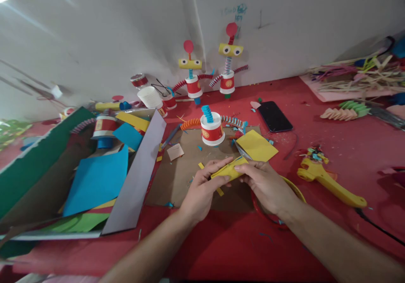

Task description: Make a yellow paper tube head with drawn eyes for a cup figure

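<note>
Between my two hands is a piece of yellow paper [230, 170], curled into a narrow roll. My left hand [204, 186] pinches its left end, thumb in front and fingers behind. On the right end, the thumb and fingers of my right hand [264, 183] press closed. Just beyond stands an upturned red and white paper cup [212, 129] with a blue folded paper strip [207, 113] on top, an orange folded arm [190, 124] and a pale blue one [233, 121]. A flat yellow paper sheet [257, 145] lies behind my right hand, partly over scissors.
A brown cardboard sheet [177, 173] lies under my hands on the red table. At left, a box [136, 181] holds coloured paper. Two paper-cup figures [193, 86] [227, 82] stand by the wall. A phone [274, 116] and a yellow glue gun [332, 183] lie right.
</note>
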Motion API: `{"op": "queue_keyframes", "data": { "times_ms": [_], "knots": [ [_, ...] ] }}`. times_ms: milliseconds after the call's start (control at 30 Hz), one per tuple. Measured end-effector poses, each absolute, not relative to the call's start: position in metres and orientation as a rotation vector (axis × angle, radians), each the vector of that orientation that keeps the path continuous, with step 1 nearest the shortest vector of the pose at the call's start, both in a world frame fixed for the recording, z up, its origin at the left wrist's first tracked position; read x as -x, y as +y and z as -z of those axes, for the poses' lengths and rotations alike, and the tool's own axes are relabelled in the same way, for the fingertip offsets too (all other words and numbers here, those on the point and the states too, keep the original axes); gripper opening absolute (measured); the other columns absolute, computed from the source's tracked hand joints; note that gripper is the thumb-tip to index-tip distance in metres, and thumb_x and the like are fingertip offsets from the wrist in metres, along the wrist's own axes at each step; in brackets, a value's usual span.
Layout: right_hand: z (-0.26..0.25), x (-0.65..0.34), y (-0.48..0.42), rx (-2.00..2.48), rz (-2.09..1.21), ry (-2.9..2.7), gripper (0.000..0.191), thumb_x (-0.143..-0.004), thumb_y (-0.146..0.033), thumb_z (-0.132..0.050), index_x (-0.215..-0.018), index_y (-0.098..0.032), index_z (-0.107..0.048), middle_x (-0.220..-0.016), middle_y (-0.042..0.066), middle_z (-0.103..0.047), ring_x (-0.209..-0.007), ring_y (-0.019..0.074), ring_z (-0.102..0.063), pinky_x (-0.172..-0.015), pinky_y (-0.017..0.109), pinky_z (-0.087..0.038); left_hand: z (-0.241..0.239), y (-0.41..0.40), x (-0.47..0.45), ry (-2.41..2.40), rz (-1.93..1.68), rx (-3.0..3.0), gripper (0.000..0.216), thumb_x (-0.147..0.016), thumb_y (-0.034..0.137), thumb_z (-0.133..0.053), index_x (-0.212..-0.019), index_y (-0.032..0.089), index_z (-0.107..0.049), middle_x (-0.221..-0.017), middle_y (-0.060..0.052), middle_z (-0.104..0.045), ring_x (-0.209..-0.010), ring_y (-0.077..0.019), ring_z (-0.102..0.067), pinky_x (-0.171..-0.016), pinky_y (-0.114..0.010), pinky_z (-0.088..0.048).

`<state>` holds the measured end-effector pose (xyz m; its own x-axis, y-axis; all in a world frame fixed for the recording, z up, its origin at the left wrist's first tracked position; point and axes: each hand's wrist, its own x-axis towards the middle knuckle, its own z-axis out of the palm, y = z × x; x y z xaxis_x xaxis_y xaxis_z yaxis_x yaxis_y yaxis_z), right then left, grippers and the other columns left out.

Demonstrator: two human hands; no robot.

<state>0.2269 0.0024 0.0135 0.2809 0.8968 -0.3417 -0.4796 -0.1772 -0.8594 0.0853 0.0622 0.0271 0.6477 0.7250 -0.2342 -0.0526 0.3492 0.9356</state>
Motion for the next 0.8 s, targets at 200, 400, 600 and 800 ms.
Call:
{"op": "queue_keyframes", "data": {
  "times_ms": [200, 400, 600, 800],
  "knots": [
    [-0.013, -0.2266, 0.0028, 1.193, -1.313, -0.466, 0.01, -0.069, -0.027, -0.067, -0.062, -0.02, -0.07, -0.067, 0.0, -0.064, -0.068, 0.0149, -0.054, -0.067, 0.03, -0.041, -0.0315, 0.0603, -0.0864, 0.758, -0.559, -1.089, 0.037, -0.074, 0.02, -0.067, -0.11, 0.028, -0.071, -0.109, -0.004, -0.054, -0.094, -0.0175, -0.053, -0.075, -0.026, -0.046],
    [-0.0166, -0.2256, 0.0047, 1.175, -1.344, -0.389, 0.009, -0.064, -0.024, -0.069, -0.056, -0.021, -0.068, -0.064, -0.001, -0.063, -0.066, 0.0136, -0.054, -0.064, 0.029, -0.039, -0.0329, 0.0604, -0.0883, 0.769, -0.563, -1.042, 0.036, -0.07, 0.018, -0.068, -0.105, 0.027, -0.074, -0.11, -0.005, -0.056, -0.096, -0.0178, -0.052, -0.074, -0.024, -0.045],
    [-0.0177, -0.2251, 0.006, 1.17, -1.353, -0.328, 0.007, -0.061, -0.023, -0.07, -0.056, -0.019, -0.068, -0.063, -0.001, -0.063, -0.067, 0.0133, -0.054, -0.063, 0.028, -0.038, -0.0304, 0.0621, -0.0888, 0.782, -0.559, -0.988, 0.037, -0.069, 0.018, -0.068, -0.104, 0.025, -0.074, -0.11, -0.005, -0.059, -0.097, -0.0184, -0.054, -0.074, -0.024, -0.045],
    [-0.0173, -0.2252, 0.0066, 1.157, -1.346, -0.309, 0.01, -0.062, -0.022, -0.07, -0.053, -0.02, -0.066, -0.061, -0.002, -0.061, -0.065, 0.0128, -0.054, -0.061, 0.027, -0.038, -0.0312, 0.0614, -0.0895, 0.804, -0.559, -0.949, 0.037, -0.067, 0.016, -0.068, -0.103, 0.023, -0.074, -0.114, -0.006, -0.061, -0.097, -0.0193, -0.056, -0.072, -0.025, -0.046]
  ]
}}
